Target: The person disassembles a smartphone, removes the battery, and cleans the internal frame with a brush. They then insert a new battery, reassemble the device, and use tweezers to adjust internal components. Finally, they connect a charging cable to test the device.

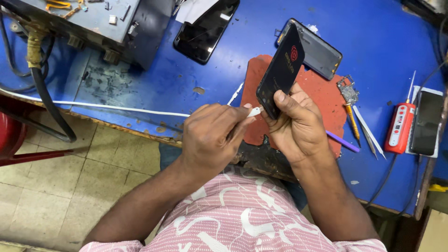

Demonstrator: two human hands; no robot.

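Black phone (281,70) in right hand (298,126), white plug (255,111) touching

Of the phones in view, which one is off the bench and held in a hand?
The black phone in the right hand, back toward the camera, with the left hand bringing a white plug to its lower end. The others lie flat on the bench.

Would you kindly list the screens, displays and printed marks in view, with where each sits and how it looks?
Black phone: held upright in the right hand, red round emblem and pale print on its back.
Dark phone: flat at the bench's top centre, screen off, glossy.
Grey phone: flat behind the held one, rectangular.
Red tool: right side, small white display strip.
Black phone on white pad: far right, screen off.
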